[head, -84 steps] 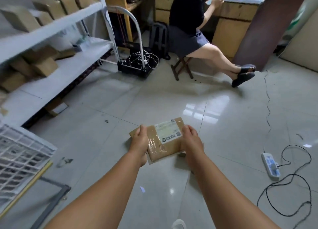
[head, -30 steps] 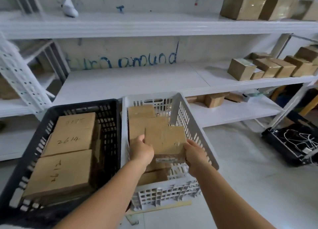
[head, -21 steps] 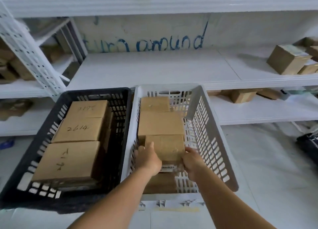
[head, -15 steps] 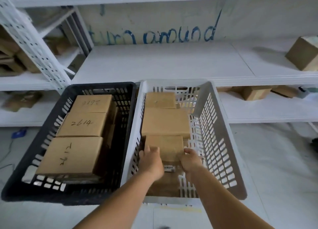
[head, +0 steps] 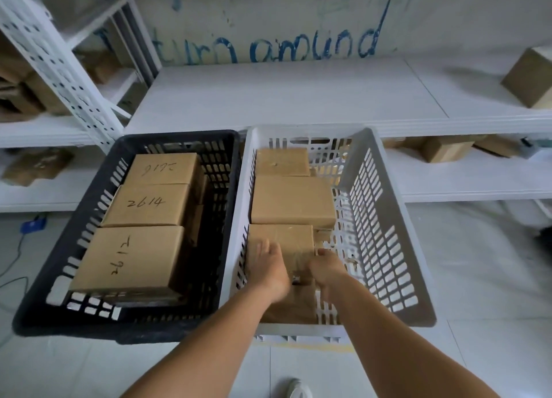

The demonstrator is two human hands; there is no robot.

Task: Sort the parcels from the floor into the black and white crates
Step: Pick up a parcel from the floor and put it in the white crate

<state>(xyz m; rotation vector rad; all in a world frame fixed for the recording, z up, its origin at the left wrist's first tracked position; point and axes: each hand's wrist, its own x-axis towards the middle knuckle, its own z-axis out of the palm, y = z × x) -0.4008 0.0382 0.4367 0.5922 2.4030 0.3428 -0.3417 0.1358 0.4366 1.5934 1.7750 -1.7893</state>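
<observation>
A taped brown cardboard parcel [head: 283, 242] lies low inside the white crate [head: 385, 248], at its near end, on top of another parcel. My left hand [head: 270, 270] grips its left near corner and my right hand [head: 325, 270] its right near corner. Two more parcels [head: 291, 199] lie beyond it in the same crate. The black crate [head: 221, 218] stands touching the white one on the left and holds three parcels [head: 134, 257] with handwritten numbers.
Both crates stand in front of white metal shelving [head: 283, 98]. Cardboard boxes sit on the shelves at right [head: 530, 79], lower right [head: 445, 149] and left [head: 35, 164]. Pale tiled floor lies around. The tip of a white shoe [head: 298, 390] shows at the bottom edge.
I turned from the open floor to the crates carrying the parcel in both hands. Over the last second both hands lowered it into the near end of the white crate.
</observation>
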